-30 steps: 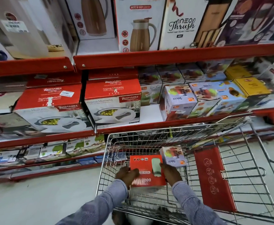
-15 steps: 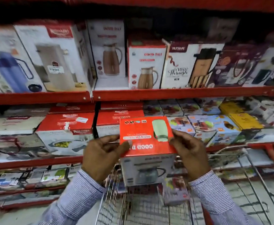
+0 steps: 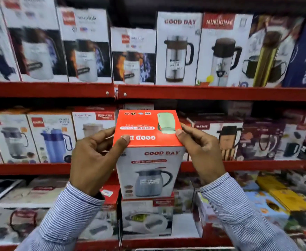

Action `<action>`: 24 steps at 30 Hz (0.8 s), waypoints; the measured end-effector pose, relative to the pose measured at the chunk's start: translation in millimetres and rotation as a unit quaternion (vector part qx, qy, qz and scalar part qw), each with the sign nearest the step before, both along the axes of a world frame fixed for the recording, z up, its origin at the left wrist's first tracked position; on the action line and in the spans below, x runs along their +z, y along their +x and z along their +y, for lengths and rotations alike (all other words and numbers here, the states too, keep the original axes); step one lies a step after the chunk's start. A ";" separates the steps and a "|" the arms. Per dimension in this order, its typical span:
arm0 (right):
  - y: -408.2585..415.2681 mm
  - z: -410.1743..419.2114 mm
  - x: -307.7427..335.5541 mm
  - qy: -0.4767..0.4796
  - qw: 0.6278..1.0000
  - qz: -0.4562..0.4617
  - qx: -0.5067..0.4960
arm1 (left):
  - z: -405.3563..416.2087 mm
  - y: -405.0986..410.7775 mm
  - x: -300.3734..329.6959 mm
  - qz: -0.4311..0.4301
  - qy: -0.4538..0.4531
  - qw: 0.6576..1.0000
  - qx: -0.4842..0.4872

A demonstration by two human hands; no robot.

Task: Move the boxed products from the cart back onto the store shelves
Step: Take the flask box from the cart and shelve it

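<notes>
While it is held upright in front of the red shelves (image 3: 221,92), the jug box (image 3: 149,154) shows an orange top and a white front printed with a grey jug. The left hand (image 3: 94,160) grips its left side, thumb on the top edge; the right hand (image 3: 201,151) clasps the right side likewise. Striped sleeves (image 3: 70,214) cover both wrists. Behind it, boxed flasks (image 3: 177,49) line the upper shelf.

Both hands grip a Good Day jug box (image 3: 149,156) upright in front of red shelves (image 3: 203,92) — left hand (image 3: 94,158) and right hand (image 3: 201,153) clasp its sides, thumbs on the orange top — boxed flasks (image 3: 178,49) behind.
</notes>
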State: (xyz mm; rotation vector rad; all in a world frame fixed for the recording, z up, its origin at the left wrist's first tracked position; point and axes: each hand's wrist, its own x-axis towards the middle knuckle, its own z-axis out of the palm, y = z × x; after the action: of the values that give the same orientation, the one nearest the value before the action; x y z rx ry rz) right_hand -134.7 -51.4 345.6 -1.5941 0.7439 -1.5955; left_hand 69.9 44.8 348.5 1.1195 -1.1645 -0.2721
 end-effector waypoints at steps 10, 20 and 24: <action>38.5 -31.9 23.8 -0.023 0.999 0.034 0.008 | -43.8 42.3 17.8 -0.018 -0.029 0.999 -0.001; 54.8 -61.3 -5.1 -0.019 0.997 0.076 0.001 | -90.6 64.9 -16.8 -0.011 0.019 0.999 -0.025; 60.7 -79.0 -14.9 -0.005 0.996 0.093 -0.004 | -106.8 71.1 -25.8 -0.021 0.034 0.999 -0.027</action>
State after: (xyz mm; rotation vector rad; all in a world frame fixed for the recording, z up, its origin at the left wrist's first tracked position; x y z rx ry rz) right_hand -74.0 -130.4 330.7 -1.7645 0.8421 -1.4722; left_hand 141.0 -62.0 322.7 1.1584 -1.2327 -0.3337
